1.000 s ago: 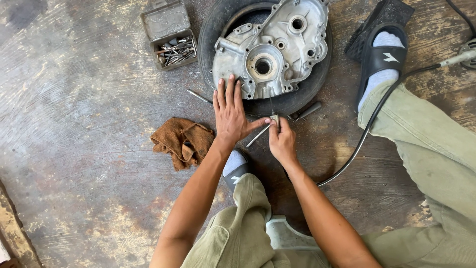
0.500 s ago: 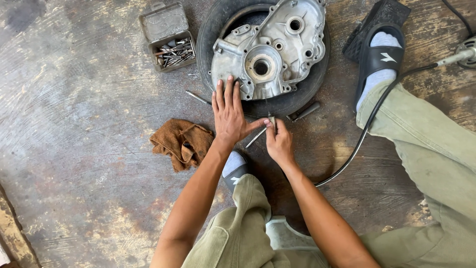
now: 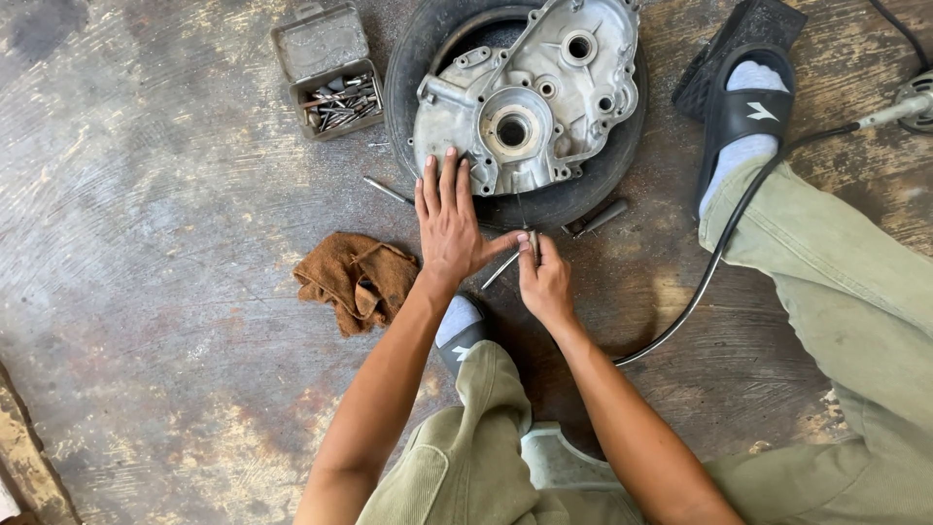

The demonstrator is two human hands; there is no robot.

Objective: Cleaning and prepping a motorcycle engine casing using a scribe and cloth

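My left hand [image 3: 449, 226] lies flat and spread, fingers wide, palm pressed against the edge of the black tyre [image 3: 418, 58], fingertips just touching the lower rim of the grey cast metal engine cover [image 3: 530, 92] that rests inside the tyre. It grips nothing; it only steadies. My right hand [image 3: 546, 284] is pinched narrow around a small slim metal piece [image 3: 534, 243], held upright between thumb and fingertips right beside the tip of my left thumb; I cannot tell exactly what kind of part it is, as my fingers hide most of it. I judge it light, stiff and likely greasy, so it could slip or roll away if I loosen the pinch; I hold it near its lower end, close to the floor. A thin rod [image 3: 500, 271] lies on the concrete just under my hands. The cover looks heavy and rigid, with sharp cast edges; I would take it by its outer rim, not by the bored holes. A brown rag [image 3: 355, 280] lies near my left wrist, and an open tin of bits [image 3: 335, 97] sits beyond it, beside the tyre.
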